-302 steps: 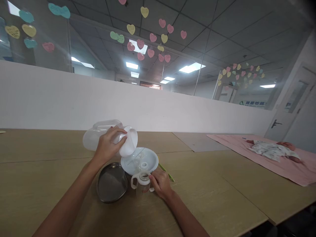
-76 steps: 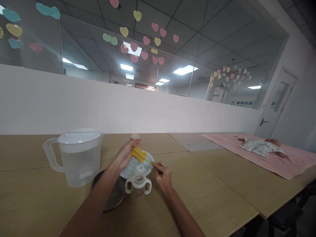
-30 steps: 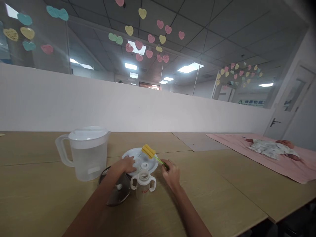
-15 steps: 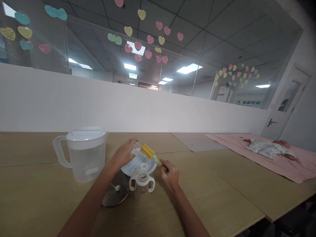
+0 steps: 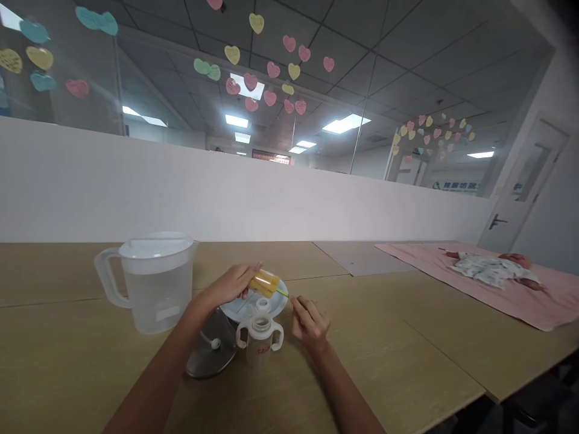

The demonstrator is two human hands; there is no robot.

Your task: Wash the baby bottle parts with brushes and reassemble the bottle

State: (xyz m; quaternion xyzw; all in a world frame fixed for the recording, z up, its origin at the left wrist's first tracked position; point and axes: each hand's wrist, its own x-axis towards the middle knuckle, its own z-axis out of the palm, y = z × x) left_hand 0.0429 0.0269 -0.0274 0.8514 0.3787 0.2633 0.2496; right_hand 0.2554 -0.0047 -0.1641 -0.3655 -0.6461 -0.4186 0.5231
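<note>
Just below the frame's centre, over the white bowl (image 5: 283, 304), our left hand (image 5: 233, 284) is clasping the clear cup (image 5: 270, 279), probably light, slippery if wet and best gripped round its wall, while our right hand (image 5: 311, 322) is pinching the soft-looking sponge brush (image 5: 283, 293) by its stem.

The left hand (image 5: 235, 283) and right hand (image 5: 310, 322) are bare, with slim fingers. The left forearm (image 5: 174, 352) and right forearm (image 5: 346, 386) are bare and slender too (fine details, such as rings or nails, are too blurred to tell).
</note>
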